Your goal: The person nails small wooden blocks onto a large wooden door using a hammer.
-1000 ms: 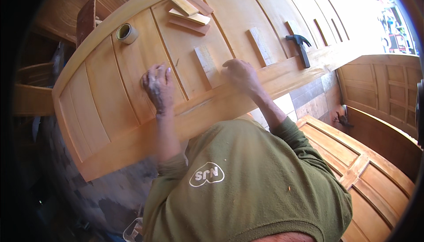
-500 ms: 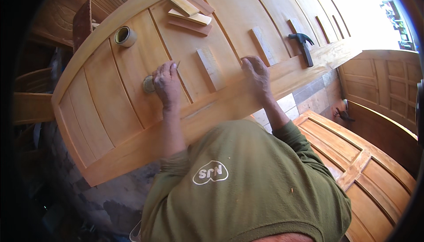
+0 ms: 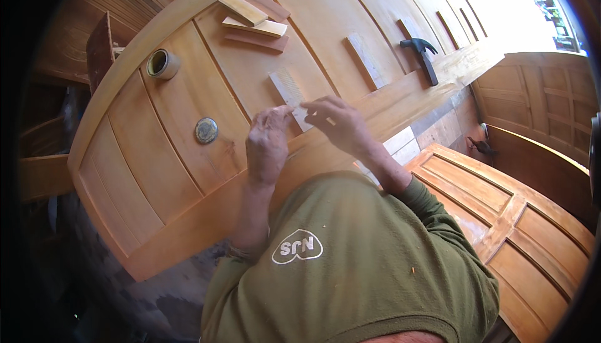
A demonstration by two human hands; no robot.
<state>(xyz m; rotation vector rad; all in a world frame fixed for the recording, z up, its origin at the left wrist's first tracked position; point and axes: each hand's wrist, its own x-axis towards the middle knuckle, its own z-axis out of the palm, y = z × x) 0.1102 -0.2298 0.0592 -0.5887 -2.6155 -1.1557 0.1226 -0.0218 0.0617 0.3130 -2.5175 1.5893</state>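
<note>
A large panelled wooden door (image 3: 181,161) lies flat in front of me. My left hand (image 3: 268,142) is over its near part, thumb and fingers pinched together; whatever they hold is too small to make out. Close beside those fingertips is my right hand (image 3: 341,124), slightly blurred, its bent fingers apart with nothing visible in them. Beneath both hands, a pale wood block (image 3: 287,86) lies on the door. A second block (image 3: 366,61) rests farther right, beside a black claw hammer (image 3: 424,61). Left of my left hand sits a round, flat lid (image 3: 206,130).
A tape-like roll or open can (image 3: 163,65) stands at the door's left. Several wood strips (image 3: 255,23) are piled near its far edge. Another panelled door (image 3: 494,218) is at lower right, with more panels (image 3: 532,95) leaning behind it.
My left hand has moved right, away from the round lid, and my right hand has moved left to meet it. A thin stick seen earlier at the left fingertips is no longer distinct.
</note>
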